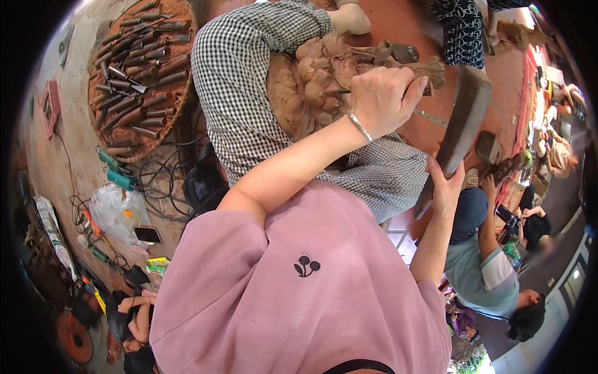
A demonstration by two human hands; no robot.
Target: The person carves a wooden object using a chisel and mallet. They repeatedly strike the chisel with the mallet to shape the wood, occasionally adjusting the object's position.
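Observation:
A brown wood carving (309, 78) with rounded, bulging forms rests against my legs in checked trousers. My left hand (383, 96), a bracelet at its wrist, is closed around a chisel (428, 90). The chisel's thin dark shaft points left at the carving, and its handle end shows beyond my fist. In my right hand (446, 187) is a long, heavy wooden mallet (466, 109), gripped low. The mallet's broad end stands up to the right of my left fist, apart from the chisel.
A round basket (192, 81) of many chisels and reddish shavings lies at the far left. Below it are black cables (165, 181), a clear plastic bag (118, 209) and a phone (147, 234). A person (483, 268) sits close on my right; others are beyond.

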